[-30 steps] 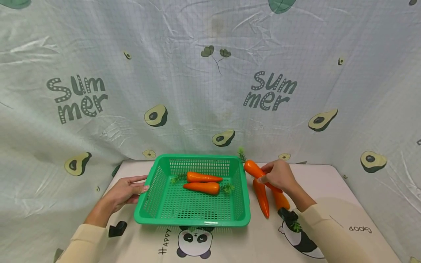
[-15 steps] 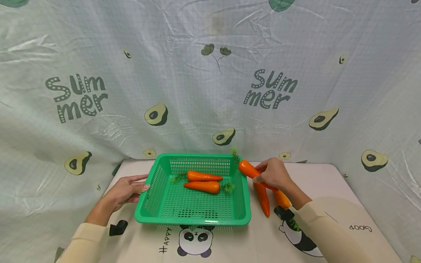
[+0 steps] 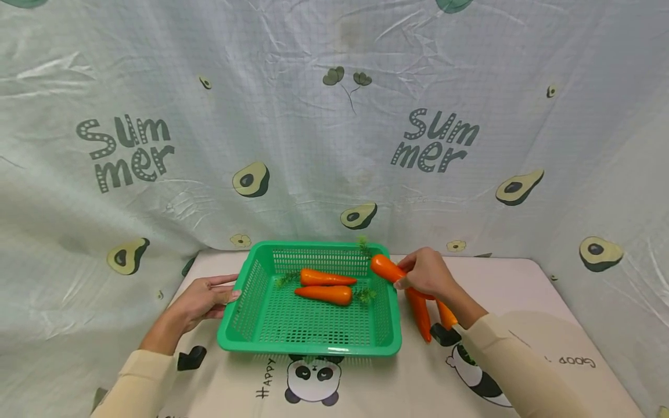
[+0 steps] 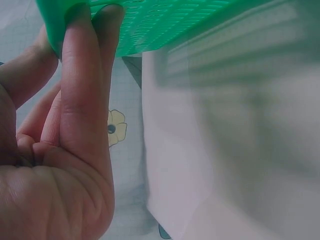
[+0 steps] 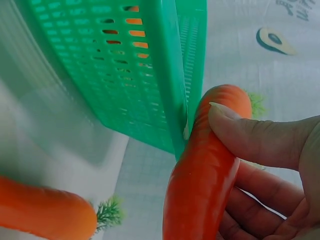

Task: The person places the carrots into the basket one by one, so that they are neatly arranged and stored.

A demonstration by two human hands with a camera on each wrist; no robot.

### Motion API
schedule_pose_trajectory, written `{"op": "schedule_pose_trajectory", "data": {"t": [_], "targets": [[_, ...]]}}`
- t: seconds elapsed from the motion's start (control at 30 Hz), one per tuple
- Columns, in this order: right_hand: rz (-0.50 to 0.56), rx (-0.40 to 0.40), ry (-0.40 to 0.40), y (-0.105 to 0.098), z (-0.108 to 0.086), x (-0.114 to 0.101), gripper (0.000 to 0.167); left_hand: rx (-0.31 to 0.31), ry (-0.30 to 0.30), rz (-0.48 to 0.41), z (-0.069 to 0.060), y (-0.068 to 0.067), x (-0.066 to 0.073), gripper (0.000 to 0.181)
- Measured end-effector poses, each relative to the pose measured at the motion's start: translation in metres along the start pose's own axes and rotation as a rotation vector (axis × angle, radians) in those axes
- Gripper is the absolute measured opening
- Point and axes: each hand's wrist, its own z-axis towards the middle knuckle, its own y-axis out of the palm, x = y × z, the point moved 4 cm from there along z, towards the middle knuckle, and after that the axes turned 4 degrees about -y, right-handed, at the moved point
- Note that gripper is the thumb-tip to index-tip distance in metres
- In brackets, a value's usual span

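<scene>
A green plastic basket (image 3: pixel 308 350) holds two orange carrots (image 3: pixel 328 277), (image 3: pixel 324 294) with leafy tops. At its left rim, my left hand (image 3: pixel 201 303) grips the edge between thumb and fingers; the left wrist view shows the fingers (image 4: pixel 82 85) against the basket wall (image 4: pixel 165 20). My right hand (image 3: pixel 428 273) pinches another carrot (image 3: pixel 385 267) whose thick end and green top lie over the basket's right rim. In the right wrist view the thumb (image 5: pixel 255 137) presses on that carrot (image 5: pixel 200 185), close beside the rim (image 5: pixel 167 75).
Two more carrots (image 3: pixel 420 316), (image 3: pixel 446 315) lie on the table (image 3: pixel 528 348) right of the basket, partly under the held one. Behind the table hangs a printed curtain (image 3: pixel 298 133). Printed panda figures and lettering mark the tabletop.
My right hand has moved left with its carrot, from beside the basket to over the right rim. The left hand keeps its grip on the basket, and the head view has shifted slightly.
</scene>
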Motion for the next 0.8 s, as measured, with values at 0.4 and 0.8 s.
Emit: {"op": "schedule_pose_trajectory", "data": {"t": [0.4,0.8], "targets": [[0.022,-0.020,-0.047,0.011,0.005,-0.014,0.039,-0.003,-0.003,-0.004,-0.001,0.000,0.001,0.073],[0.002,-0.042,-0.120,0.022,0.010,-0.029,0.036,0.008,-0.017,-0.019,0.000,0.000,0.000,0.069]]}}
